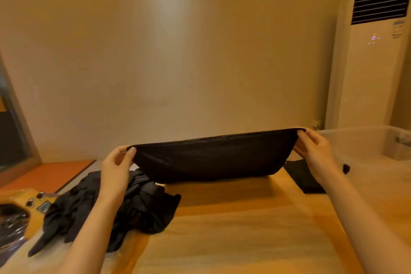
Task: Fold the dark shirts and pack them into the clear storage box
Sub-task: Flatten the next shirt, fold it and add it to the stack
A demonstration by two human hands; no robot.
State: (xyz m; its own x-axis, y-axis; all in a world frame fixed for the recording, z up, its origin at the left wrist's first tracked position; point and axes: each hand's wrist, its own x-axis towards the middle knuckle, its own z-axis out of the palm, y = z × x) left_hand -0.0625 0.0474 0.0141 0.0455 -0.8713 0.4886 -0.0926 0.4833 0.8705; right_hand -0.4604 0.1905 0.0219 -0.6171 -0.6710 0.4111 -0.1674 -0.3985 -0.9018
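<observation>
A dark shirt (213,158) hangs stretched above the wooden table (233,229), its lower edge touching the tabletop. My left hand (117,169) pinches its left corner and my right hand (315,151) pinches its right corner. A heap of crumpled dark shirts (142,204) lies on the table at the left, partly behind my left forearm. A folded dark shirt (304,178) lies flat at the right, partly hidden by my right arm. The clear storage box (373,151) stands at the right edge of the table, just beyond my right hand.
A white floor-standing air conditioner (375,55) stands in the back right corner. Clear plastic wrapping (13,224) with dark items lies at the table's left end. A plain wall runs behind the table. An orange ledge (44,173) lies at far left.
</observation>
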